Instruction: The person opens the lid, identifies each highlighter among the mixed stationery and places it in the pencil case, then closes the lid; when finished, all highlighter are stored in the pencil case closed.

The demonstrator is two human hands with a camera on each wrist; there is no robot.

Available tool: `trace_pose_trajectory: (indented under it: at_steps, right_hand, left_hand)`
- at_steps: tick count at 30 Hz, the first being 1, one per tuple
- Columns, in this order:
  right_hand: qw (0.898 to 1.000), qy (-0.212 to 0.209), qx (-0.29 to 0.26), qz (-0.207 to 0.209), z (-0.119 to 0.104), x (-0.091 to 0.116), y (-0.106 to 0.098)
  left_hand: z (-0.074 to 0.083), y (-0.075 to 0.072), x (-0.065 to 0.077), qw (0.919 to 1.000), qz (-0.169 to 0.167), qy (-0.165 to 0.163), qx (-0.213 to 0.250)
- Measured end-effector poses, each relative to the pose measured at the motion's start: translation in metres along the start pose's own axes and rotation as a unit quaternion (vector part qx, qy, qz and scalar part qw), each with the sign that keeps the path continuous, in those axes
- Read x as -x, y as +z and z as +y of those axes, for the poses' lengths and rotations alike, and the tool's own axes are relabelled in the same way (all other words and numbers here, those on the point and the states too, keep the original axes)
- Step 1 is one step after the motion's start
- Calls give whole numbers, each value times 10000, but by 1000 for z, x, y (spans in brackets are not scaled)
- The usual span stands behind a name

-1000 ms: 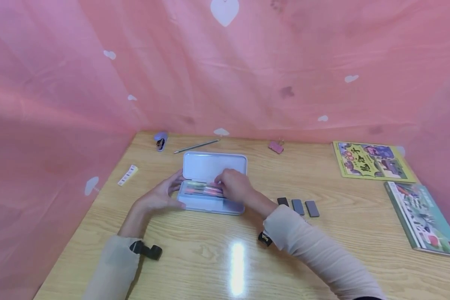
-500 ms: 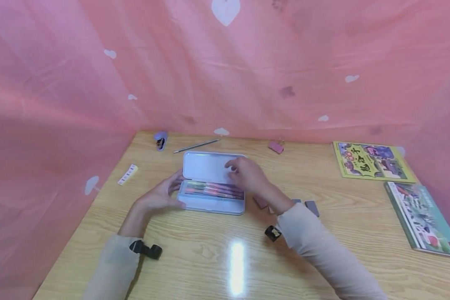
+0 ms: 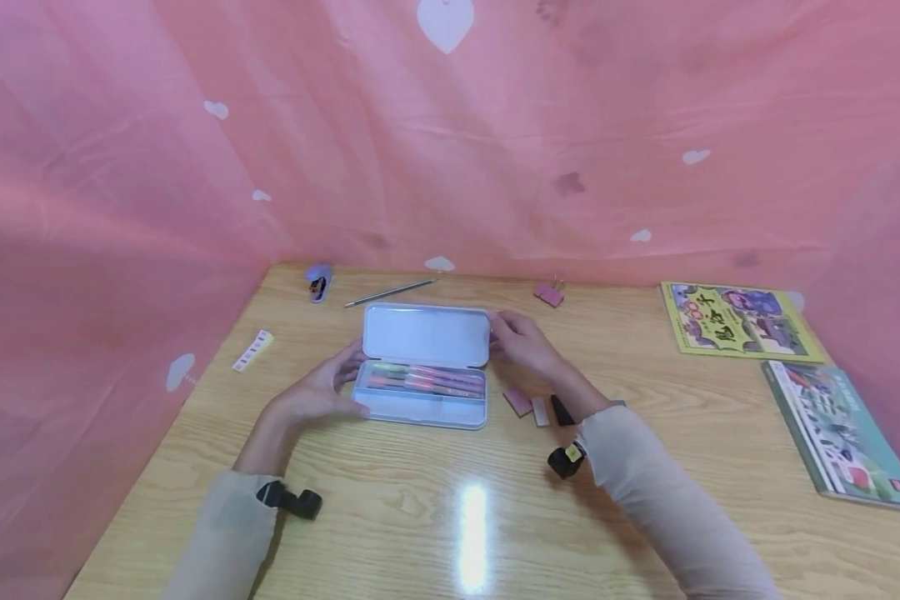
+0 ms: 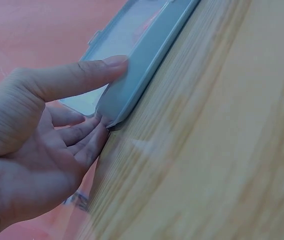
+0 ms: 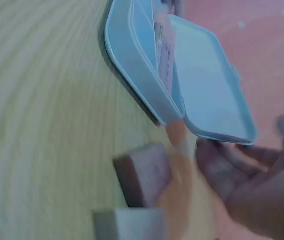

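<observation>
A pale blue pencil case (image 3: 420, 408) lies on the table, its lid (image 3: 426, 336) raised at the back. Several coloured pens (image 3: 435, 380) lie side by side in the rear compartment. My left hand (image 3: 318, 392) holds the case's left end, the thumb on the front wall and the fingers around the corner, as the left wrist view shows. My right hand (image 3: 523, 343) is at the lid's right edge, its fingertips touching it from behind or below. In the right wrist view this hand (image 5: 262, 185) is partly blurred, and nothing shows within its palm.
Small rectangular blocks, pink (image 3: 518, 402), pale (image 3: 540, 411) and black (image 3: 562, 411), lie right of the case. Behind it are a pencil (image 3: 392, 292), a purple stapler (image 3: 318, 283) and a pink binder clip (image 3: 549, 294). Books (image 3: 843, 433) lie far right; a white strip (image 3: 252, 351) lies left.
My right hand has left the pens in the case and moved up and right to the lid's right edge. More of the pens and blocks now shows. The left hand stays put.
</observation>
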State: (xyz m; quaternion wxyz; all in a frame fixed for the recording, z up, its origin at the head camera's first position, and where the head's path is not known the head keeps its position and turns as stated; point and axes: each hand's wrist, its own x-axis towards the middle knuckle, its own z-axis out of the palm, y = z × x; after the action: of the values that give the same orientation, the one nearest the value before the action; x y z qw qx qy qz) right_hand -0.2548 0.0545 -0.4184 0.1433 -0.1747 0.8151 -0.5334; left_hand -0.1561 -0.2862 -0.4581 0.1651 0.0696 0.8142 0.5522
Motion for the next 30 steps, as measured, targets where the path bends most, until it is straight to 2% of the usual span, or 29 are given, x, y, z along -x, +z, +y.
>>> trace_pose_trajectory:
  at_steps: [2,4,7,10,13,17,21,26,30]
  right_hand:
    - [9975,10,-661,-260,2,1,2]
    - [9951,-179,-924,-305,1,5,3]
    - [9949,-694,-439,-585,0,15,5]
    - [9890,-812,393,-1170,0,28,11]
    - [9737,-784,1418,-1601,1,39,19]
    - [9492,-1139,2446,-1619,1,47,27]
    - [9391,-1334,2782,-1512,-2,50,33]
    - [9282,-1511,3009,-1581,-8,50,42]
    - [9245,-1521,3086,-1643,-9,50,48]
  left_hand:
    - [0,0,-1,9999,-11,89,146]
    - [0,0,-1,9994,-49,184,273]
    - [2,-1,-1,9989,-166,230,366]
    - [5,-5,1,9988,-195,274,354]
    - [4,-10,3,9980,-151,449,416]
    - [3,-9,2,9984,-105,523,211]
    - [5,-5,0,9992,-61,360,-185]
    - [8,-5,5,9990,88,236,-376]
    - [7,-6,9,9981,161,72,-594]
